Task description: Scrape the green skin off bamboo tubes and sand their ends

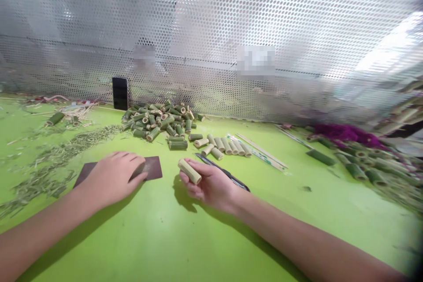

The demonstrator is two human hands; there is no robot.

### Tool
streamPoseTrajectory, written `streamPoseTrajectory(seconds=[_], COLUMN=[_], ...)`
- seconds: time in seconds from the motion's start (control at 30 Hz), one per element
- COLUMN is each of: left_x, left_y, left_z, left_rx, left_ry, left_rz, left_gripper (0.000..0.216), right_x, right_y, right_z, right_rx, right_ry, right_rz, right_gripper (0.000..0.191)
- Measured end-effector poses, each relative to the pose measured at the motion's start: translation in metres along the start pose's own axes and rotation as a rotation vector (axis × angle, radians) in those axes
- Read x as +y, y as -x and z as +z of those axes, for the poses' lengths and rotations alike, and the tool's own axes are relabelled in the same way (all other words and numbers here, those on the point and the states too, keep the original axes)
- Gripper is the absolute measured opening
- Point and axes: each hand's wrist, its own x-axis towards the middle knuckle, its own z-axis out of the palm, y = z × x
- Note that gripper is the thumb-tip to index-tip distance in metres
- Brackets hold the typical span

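Note:
My left hand (pixel 116 174) is over a dark brown sheet of sandpaper (pixel 153 168), its fingers bent over the far side and the thumb at the near side. The sheet seems to curl up between thumb and fingers; the fingertips are hidden. In my right hand (pixel 211 183) is a short, peeled, pale bamboo tube (pixel 189 172), pinched between thumb and fingers above the table. A utility knife (pixel 228 175) with a black handle lies behind that hand, partly covered by it. Several peeled bamboo tubes (pixel 228 146) lie in a row farther back.
A heap of green bamboo pieces (pixel 161 119) sits at the back, near an upright phone (pixel 120 93). Shavings (pixel 59 154) spread along the left. Thin sticks (pixel 264 152) lie behind the knife. More bamboo (pixel 366 165) and purple material (pixel 346 134) are at right. A perforated metal screen (pixel 205 22) borders the table.

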Motion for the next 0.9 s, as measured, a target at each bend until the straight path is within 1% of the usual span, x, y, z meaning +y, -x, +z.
streamPoseTrajectory(seconds=[0.1, 0.17, 0.27, 0.37, 0.43, 0.5, 0.57, 0.7, 0.8, 0.9], left_x=[0.0, 0.004, 0.017, 0.03, 0.038, 0.044, 0.048, 0.051, 0.052, 0.055], left_y=[0.0, 0.002, 0.004, 0.007, 0.008, 0.01, 0.011, 0.011, 0.009, 0.009], left_z=[0.001, 0.002, 0.005, 0.004, -0.001, -0.007, -0.01, -0.004, 0.006, 0.012], left_rx=[-0.082, -0.101, -0.074, 0.011, 0.055, 0.059, 0.031, -0.051, -0.06, -0.114], left_ry=[0.017, 0.066, 0.169, 0.321, 0.484, 0.668, 0.818, 0.948, 1.027, 1.173], left_rz=[-0.057, -0.048, 0.018, 0.083, 0.043, -0.032, -0.074, -0.011, 0.02, -0.01], left_gripper=[0.05, 0.051, 0.049, 0.044, 0.046, 0.053, 0.053, 0.056, 0.058, 0.058], right_x=[-0.001, 0.0, 0.0, 0.003, 0.006, 0.01, 0.015, 0.021, 0.024, 0.027], right_y=[0.0, 0.0, -0.001, -0.002, -0.002, -0.001, 0.001, 0.007, 0.01, 0.01], right_z=[0.002, 0.002, 0.001, -0.001, 0.0, 0.002, 0.006, 0.016, 0.02, 0.023], right_rx=[-0.01, -0.019, -0.041, -0.113, -0.189, -0.242, -0.237, -0.198, -0.219, -0.232], right_ry=[0.001, -0.007, -0.015, 0.004, 0.071, 0.18, 0.303, 0.484, 0.523, 0.506], right_rz=[-0.017, -0.019, 0.01, 0.022, -0.01, -0.074, -0.144, -0.225, -0.23, -0.236], right_gripper=[0.014, 0.013, 0.022, 0.035, 0.04, 0.043, 0.043, 0.045, 0.05, 0.049])
